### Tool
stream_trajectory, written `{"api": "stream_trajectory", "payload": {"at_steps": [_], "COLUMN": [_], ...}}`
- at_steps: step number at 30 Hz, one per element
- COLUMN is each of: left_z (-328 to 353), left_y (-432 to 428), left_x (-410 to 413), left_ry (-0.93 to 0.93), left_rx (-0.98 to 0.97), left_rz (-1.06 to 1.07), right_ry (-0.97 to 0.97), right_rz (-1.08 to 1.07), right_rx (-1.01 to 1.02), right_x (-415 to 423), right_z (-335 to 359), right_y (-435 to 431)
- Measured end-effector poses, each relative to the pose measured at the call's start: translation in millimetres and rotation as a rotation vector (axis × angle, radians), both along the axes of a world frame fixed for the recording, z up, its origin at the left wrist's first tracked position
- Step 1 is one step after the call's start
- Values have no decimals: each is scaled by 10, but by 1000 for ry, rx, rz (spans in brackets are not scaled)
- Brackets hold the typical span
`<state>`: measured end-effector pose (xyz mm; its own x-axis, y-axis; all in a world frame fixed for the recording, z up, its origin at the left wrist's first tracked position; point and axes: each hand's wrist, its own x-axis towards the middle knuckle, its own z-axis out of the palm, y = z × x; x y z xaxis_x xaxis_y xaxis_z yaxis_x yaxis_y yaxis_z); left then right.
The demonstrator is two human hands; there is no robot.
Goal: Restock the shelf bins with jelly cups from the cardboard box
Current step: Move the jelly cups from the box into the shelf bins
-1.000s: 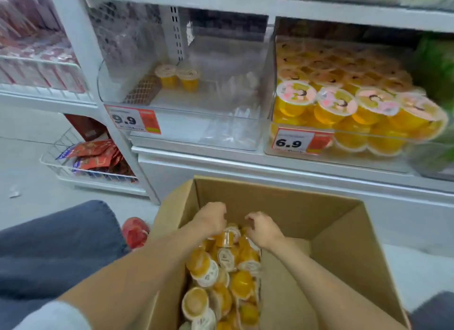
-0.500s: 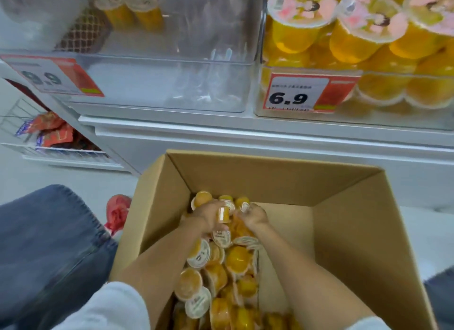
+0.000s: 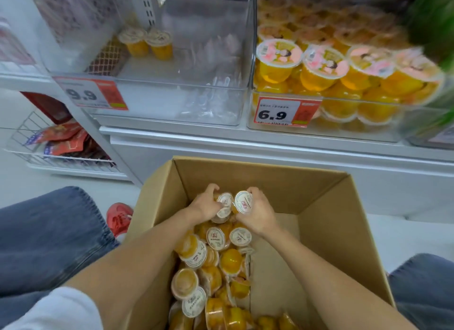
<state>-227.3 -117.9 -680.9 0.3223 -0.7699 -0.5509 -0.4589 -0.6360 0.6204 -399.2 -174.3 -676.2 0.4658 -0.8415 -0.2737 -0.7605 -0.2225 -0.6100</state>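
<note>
Big white metal shelf (image 3: 270, 143) runs across the top, and in front of it the open brown cardboard box (image 3: 331, 231) sits between the person's blue-jeaned knees (image 3: 49, 231). Up on the shelf, the clear plastic bin on the left (image 3: 172, 103), tagged 9.9, has just two small yellow cups with white lids (image 3: 147, 43) at its back left. The clear bin on the right (image 3: 356, 133), tagged 6.9, is heaped with larger pink-lidded yellow cups (image 3: 319, 69).

Down in the box, a pile of small yellow jelly cups (image 3: 211, 263) lies along the left side, with bare cardboard to its right. Both hands are at the far end of that pile, close together. The left hand (image 3: 205, 205) has its fingers curled round a white-lidded cup (image 3: 224, 202). The right hand (image 3: 258, 214) grips a second cup (image 3: 243, 202), lid tilted up towards the camera. The two held cups sit just beside each other, directly over the pile; whether they touch, I can't tell.
</note>
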Motion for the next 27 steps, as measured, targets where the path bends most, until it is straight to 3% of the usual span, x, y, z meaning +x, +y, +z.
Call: {"api": "stream_trajectory", "payload": {"at_steps": [4,14,18,22,25,27], "left_z": [751,2414,2817,2918,2727,2577], "left_y": [45,363,193,-214,-605,-856], "left_x": [33,498,931,1564,2123,2385], "left_ry": [81,-49,-176,-239,-308,-253], "left_rx": [-196,-672,-799,-783,-639,-533], "left_rz": [103,160,246,397,485,515], "right_ry": [-99,-355,-492,-433,-299,-241], "right_rz": [73,210,144,71,128,206], "right_rx": [-212,-578,-543,-372,-270,-203], "right_x": [-32,556,1046,1638,2109,2396], "right_z": [829,2499,2882,2991,2894,2790], "right_y": [27,104,-104,-599,-943,-1102]}}
